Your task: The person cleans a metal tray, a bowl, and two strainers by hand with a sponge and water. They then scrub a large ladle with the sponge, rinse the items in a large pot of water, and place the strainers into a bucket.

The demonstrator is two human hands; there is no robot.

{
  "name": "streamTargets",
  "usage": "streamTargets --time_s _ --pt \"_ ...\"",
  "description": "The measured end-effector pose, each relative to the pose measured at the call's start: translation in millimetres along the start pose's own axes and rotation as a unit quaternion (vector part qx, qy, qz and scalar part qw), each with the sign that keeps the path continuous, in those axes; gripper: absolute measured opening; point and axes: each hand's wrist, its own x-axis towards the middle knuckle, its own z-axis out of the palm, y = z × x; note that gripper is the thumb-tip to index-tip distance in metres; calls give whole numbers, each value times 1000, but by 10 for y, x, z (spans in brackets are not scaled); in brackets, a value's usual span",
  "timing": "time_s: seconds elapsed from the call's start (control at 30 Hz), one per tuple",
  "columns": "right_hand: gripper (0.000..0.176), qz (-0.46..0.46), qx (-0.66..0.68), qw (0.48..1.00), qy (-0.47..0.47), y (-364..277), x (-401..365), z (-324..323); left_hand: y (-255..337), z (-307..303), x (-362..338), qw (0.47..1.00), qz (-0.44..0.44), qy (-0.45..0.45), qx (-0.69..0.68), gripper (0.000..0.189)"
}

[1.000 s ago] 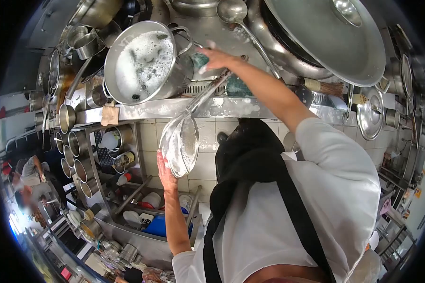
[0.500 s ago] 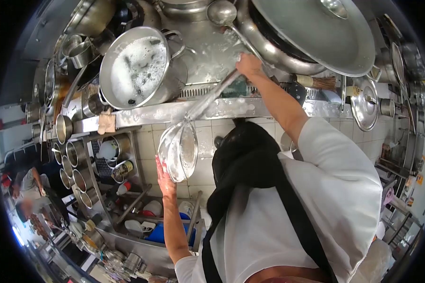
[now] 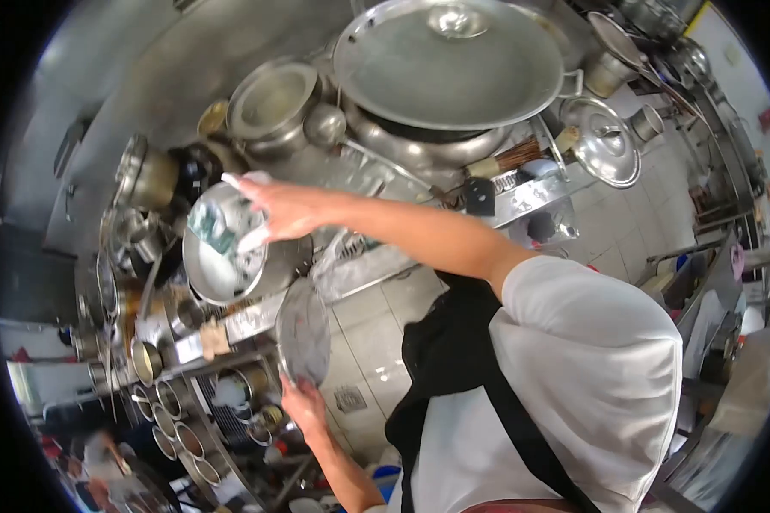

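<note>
Upper body: white short-sleeved shirt (image 3: 590, 359), fine textured weave. Over it, a black apron (image 3: 441, 350) with a black strap (image 3: 530, 427) running diagonally across the shirt. Forearms uncovered below the sleeve (image 3: 556, 291); left hand (image 3: 304, 403) and right hand (image 3: 282, 209) bare.

No text, label, brand or number is readable. Paper tag (image 3: 215, 340) on the front edge of the counter (image 3: 364, 274): too blurred. Strainer (image 3: 304, 332), sponge (image 3: 207, 224), soapy pot (image 3: 222, 274), big lid (image 3: 449, 64): bare, no markings.
</note>
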Motion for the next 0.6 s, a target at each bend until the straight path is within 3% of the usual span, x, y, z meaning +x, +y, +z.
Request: streamTargets --time_s 0.03,0.07,0.1,0.13,0.17,0.2,0.27,0.33,0.43,0.53,0.6 --pt "92 -5 -16 999 -34 -97 -58 -346 106 -96 -44 999 24 33 1 34" --pt "81 -95 -113 988 36 181 -103 -708 211 -194 -100 997 45 68 3 29" --pt "68 -60 -183 974 116 524 -139 -1140 223 -215 -132 996 51 77 2 29" --pt "64 32 -166 969 180 631 -245 -1710 226 -240 -179 989 73 128 -3 27" --pt "68 104 -254 907 318 1274 -301 -2346 219 -286 -213 980 95 177 -8 25" --pt "72 191 -304 824 438 1911 -356 -2967 198 -347 -222 989 14 146 -33 23" --pt "77 356 -191 716 569 2188 -723 -3809 646 -644 -130 982 45 180 41 22" --pt "71 402 48 747 527 1959 -1045 -4021 1466 -955 75 953 173 241 65 22" --pt "65 394 104 766 497 2544 -1062 -4172 2195 -1228 601 944 207 222 132 18" --pt "56 398 86 788 461 3074 -981 -4172 2866 -1236 1124 931 238 227 156 14" --pt "50 398 -49 807 434 3438 -910 -4208 3221 -1233 1382 913 305 219 159 14"
